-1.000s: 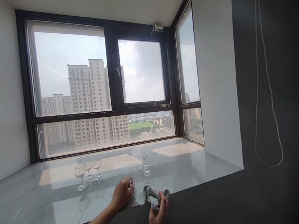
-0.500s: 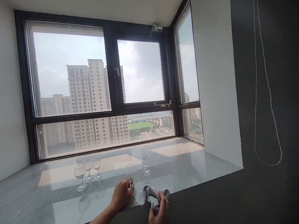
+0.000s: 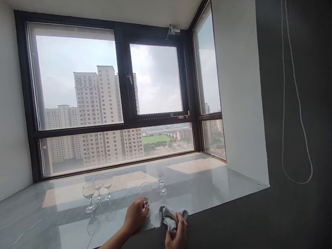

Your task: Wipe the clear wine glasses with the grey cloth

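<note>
My left hand (image 3: 136,213) is closed round a clear stemmed glass (image 3: 146,190) near the front edge of the sill. The glass's round rim shows above my fingers, while much of its lower part is hidden by them. Just to the right, my right hand (image 3: 176,237) grips a crumpled grey cloth (image 3: 168,217), which lies over the sill's edge. Cloth and glass are apart. Three stemmed glasses, the nearest one (image 3: 89,191) among them, stand upright to the left of my left hand. Behind the cloth stands another stemmed glass (image 3: 162,177), with one more partly hidden behind it.
The glossy grey windowsill (image 3: 206,197) runs beneath a dark-framed window (image 3: 120,79), with tall buildings outside. At the right, a looped blind cord (image 3: 301,100) hangs against the dark wall (image 3: 298,224). A pale wall (image 3: 8,109) bounds the left side.
</note>
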